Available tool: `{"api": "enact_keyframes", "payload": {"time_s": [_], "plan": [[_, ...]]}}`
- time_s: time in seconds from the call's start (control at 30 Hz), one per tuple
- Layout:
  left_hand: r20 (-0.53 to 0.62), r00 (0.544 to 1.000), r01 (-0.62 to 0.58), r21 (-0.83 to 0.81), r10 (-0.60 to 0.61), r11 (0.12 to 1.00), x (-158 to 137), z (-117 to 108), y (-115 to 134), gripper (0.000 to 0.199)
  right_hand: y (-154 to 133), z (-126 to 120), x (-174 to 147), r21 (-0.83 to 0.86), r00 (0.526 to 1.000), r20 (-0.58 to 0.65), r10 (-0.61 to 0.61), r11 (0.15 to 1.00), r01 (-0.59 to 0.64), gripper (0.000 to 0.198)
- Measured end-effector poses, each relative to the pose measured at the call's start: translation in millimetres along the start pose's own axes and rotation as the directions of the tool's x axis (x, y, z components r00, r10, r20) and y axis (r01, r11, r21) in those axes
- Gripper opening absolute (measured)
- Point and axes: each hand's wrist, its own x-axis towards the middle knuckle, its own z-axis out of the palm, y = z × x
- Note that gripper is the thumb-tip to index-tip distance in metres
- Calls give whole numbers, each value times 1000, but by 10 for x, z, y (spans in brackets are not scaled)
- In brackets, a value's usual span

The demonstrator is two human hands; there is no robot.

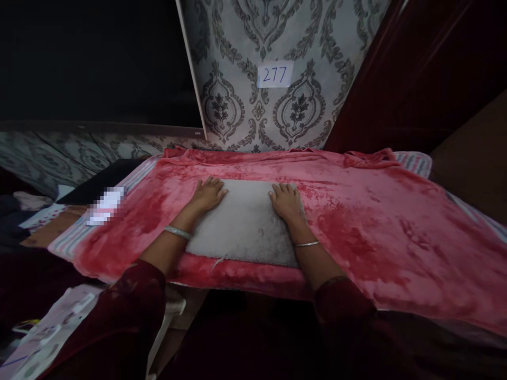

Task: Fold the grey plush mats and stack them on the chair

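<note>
Grey folded cloth (243,224) is pinned flat between and under both hands on the pink blanket (376,221). Left hand (208,193) is laid palm-down on its far left corner, fingers spread, nothing gripped. Right hand (287,203) is pressed flat on the far right corner, likewise open. Beyond the fingertips, a patterned panel (277,31) with a paper label (274,74) is seen.

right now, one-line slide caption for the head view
Both hands, left hand and right hand, pressed flat on a grey cloth over a pink blanket.
</note>
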Motion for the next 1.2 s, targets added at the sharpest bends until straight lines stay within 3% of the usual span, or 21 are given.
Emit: {"api": "enact_keyframes", "payload": {"time_s": [0.13,0.27,0.63,0.8,0.9,1.03,1.2], "plan": [[69,986,-150,-21,151,988,214,21,440,60,-14,-7,-4,-8,1000,0,7,1000,-7,51],[62,987,-146,-19,147,989,299,154,597,61,-21,-14,-3,-13,1000,5,11,1000,-10,52],[72,997,42,-2,-42,999,89,89,-30,61,27,2,-17,-16,1000,-5,-5,1000,5,52],[68,990,122,20,-123,992,-246,-44,-148,65,60,43,-13,-4,1000,-10,-2,1000,2,53],[14,999,36,4,-36,999,-629,-86,-18,69,74,64,-5,-4,1000,-9,-7,1000,7,53],[16,981,-193,-17,194,981,-1169,61,263,68,86,89,-8,2,1000,-23,-8,1000,8,53],[-13,989,-150,8,150,989,-1454,281,407,64,72,66,-8,-9,1000,-16,-8,1000,8,53]]}}
